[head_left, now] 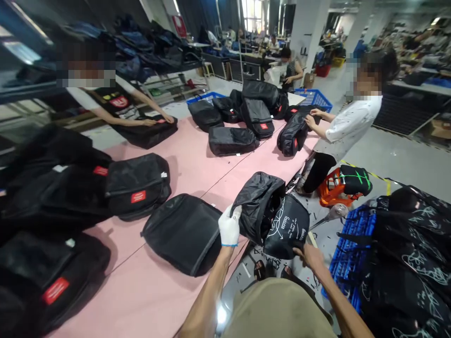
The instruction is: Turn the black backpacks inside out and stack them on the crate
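A black backpack [256,197] hangs over the near edge of the pink table, its opening facing right. My left hand [229,226], in a white glove with a blue cuff, grips the bag's left side. A black panel [291,225] printed with white writing sticks out of the opening; whether it is the bag's flap or a separate piece I cannot tell. My bare right hand [310,256] pinches the lower right edge of that panel. Flat on the table, left of my gloved hand, lies another black bag [185,232].
More black bags with red labels [138,185] lie at the left and far end of the pink table [197,169]. Co-workers handle bags at the left [120,108] and right [352,117]. At my right, a blue crate [347,253] stands beside piled printed black pieces; an orange stool [333,188] is beyond.
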Demonstrator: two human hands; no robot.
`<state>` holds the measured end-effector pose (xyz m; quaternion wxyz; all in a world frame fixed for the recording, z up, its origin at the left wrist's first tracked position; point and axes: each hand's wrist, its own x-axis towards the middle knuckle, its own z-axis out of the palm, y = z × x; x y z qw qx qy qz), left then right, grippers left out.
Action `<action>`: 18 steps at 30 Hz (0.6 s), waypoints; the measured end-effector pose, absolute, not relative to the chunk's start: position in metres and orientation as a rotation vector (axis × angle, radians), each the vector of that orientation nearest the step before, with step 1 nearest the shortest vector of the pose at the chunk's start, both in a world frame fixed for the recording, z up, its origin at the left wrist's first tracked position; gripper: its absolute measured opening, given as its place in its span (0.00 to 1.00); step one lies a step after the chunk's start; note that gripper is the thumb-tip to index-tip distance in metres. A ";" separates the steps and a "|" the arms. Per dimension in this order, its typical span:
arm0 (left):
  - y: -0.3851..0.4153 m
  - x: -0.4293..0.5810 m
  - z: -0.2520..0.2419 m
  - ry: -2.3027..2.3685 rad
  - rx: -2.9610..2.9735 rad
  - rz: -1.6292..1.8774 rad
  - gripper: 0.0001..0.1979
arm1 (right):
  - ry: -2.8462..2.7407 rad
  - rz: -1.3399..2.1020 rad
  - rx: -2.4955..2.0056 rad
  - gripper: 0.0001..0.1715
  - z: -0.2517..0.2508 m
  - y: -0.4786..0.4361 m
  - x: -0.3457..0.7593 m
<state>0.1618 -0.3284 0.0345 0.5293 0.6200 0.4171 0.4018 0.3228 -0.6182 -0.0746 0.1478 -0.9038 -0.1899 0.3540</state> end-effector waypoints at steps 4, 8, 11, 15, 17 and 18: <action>-0.337 0.175 0.053 0.831 1.517 0.797 0.23 | -0.826 0.056 -2.525 0.28 0.001 -0.618 0.357; -0.336 0.194 0.079 0.590 1.632 0.519 0.24 | -1.231 -0.477 -2.149 0.45 0.053 -0.607 0.369; -0.334 0.223 0.093 0.368 1.669 0.307 0.25 | -1.353 -0.575 -2.083 0.34 0.059 -0.615 0.372; -0.354 0.267 0.083 0.241 1.607 0.141 0.25 | -1.093 -0.529 -2.085 0.24 0.043 -0.649 0.365; -0.376 0.279 0.071 0.237 1.637 0.158 0.25 | -0.909 -0.525 -2.105 0.22 0.035 -0.669 0.359; -0.389 0.282 0.064 0.239 1.699 0.205 0.27 | -0.820 -0.542 -2.117 0.21 0.032 -0.679 0.356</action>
